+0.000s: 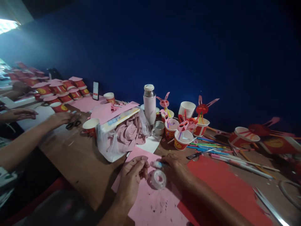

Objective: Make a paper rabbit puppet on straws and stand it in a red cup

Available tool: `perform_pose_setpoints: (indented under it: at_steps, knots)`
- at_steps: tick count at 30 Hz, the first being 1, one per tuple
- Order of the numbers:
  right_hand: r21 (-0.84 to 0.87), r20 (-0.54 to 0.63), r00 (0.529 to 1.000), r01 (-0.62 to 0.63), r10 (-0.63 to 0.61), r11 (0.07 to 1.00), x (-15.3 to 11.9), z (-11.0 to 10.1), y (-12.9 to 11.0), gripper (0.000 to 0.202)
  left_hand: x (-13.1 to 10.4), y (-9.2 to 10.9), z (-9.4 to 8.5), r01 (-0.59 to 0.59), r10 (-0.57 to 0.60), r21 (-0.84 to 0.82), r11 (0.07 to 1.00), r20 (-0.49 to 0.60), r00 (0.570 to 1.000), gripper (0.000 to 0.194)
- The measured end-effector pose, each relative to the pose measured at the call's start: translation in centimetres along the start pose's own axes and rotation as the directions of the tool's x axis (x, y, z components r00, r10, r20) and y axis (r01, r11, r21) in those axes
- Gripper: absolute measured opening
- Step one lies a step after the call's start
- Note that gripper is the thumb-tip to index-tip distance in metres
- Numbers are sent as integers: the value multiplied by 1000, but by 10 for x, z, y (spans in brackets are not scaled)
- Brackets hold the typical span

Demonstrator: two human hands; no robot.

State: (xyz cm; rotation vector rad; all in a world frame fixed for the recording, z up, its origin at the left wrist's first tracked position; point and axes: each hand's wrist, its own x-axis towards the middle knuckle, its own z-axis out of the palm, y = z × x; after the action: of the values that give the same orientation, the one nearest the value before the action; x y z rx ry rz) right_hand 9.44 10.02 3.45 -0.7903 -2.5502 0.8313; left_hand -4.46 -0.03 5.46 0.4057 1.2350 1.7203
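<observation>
My left hand point(133, 172) is raised over pink paper point(152, 201), thumb and fingertips pinched together; whatever is between them is too small or hidden to make out. My right hand point(175, 166) closes around one end of a small whitish tube with a blue band point(156, 164), which looks like a glue stick. Just below the tube, between the two hands, lies a roll of clear tape point(159, 179). Small dark scraps are scattered over the pink paper. Red paper point(218, 179) extends beneath and beyond my right forearm.
Paper cups with pink and red rabbit-like cutouts point(183, 139) stand ahead, near a flask point(149, 105) and a plastic bag point(105, 147). Coloured sticks point(209, 146), a pen point(199, 153) and scissors point(270, 207) lie rightward. Leftward, another person's hand point(60, 118) is by black-handled scissors point(73, 124).
</observation>
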Motion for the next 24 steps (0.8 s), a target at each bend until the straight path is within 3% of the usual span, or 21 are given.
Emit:
perform_pose_setpoints:
  at_steps: [2,4,6,8,12,15,18,22,24]
  knots:
    - [101,-68,998,-2,9,995,-7,-7,-1,23,0,0,3,-10,10,-1,1000,-21,1000,16]
    - [343,-110,993,-11,52,939,-17,-17,-5,24,0,1,8,-14,14,-17,1000,-41,999,18]
    - [626,-84,988,-46,126,778,-30,-27,-11,26,-2,2,17,-5,5,-32,999,-29,1000,23]
    - [768,-57,983,-68,173,637,-41,-34,-16,28,-7,1,31,-18,18,-26,1000,21,1000,32]
    - [788,-119,958,-69,262,612,-57,-35,-23,30,-20,-9,62,-97,99,-22,995,210,973,56]
    - [799,-155,937,-68,313,598,-64,-30,-23,29,-26,-19,77,-70,60,35,997,242,968,59]
    - [818,-188,924,-40,332,574,-72,-29,-20,35,-27,-22,82,-56,31,99,994,237,971,57]
    - [739,-186,893,-147,409,658,-85,-34,-14,28,-27,-19,83,-82,54,99,992,252,966,58]
    - [764,-158,885,-172,438,622,-90,-35,-14,32,-27,-19,84,-118,85,100,988,284,955,54]
